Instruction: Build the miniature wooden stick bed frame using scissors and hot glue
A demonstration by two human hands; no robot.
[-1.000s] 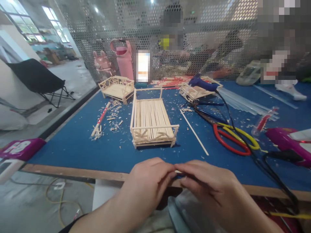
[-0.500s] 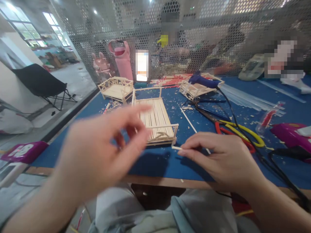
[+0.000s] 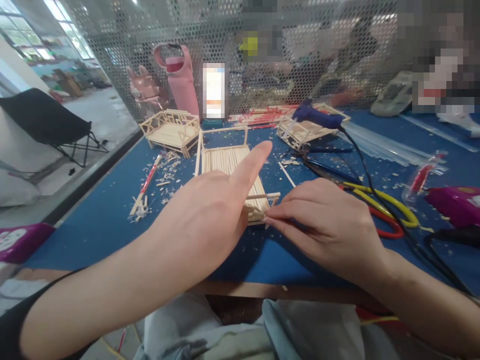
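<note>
A miniature bed of thin wooden sticks [image 3: 225,157] stands on the blue table in front of me. My left hand [image 3: 210,215] covers its near left part, index finger stretched up and to the right. Its other fingers fold down out of sight, so what they grip, if anything, is hidden. At the bed's near right corner post, my right hand [image 3: 318,220] pinches thumb and fingers on a short wooden stick [image 3: 264,218], of which only the tip shows. A loose thin stick [image 3: 287,174] lies just beyond my right hand.
Two more stick-built pieces, a bench [image 3: 172,130] and another frame [image 3: 303,131], stand farther back. A blue glue gun [image 3: 317,117] rests on the latter. Pliers with red and yellow handles [image 3: 390,205], clear glue sticks [image 3: 378,145], wood scraps [image 3: 168,175] and a pink bottle [image 3: 182,90] are around.
My left hand has moved right and down over the bed's near end, its index finger now raised. My right hand has brought the short stick left and up to the corner post.
</note>
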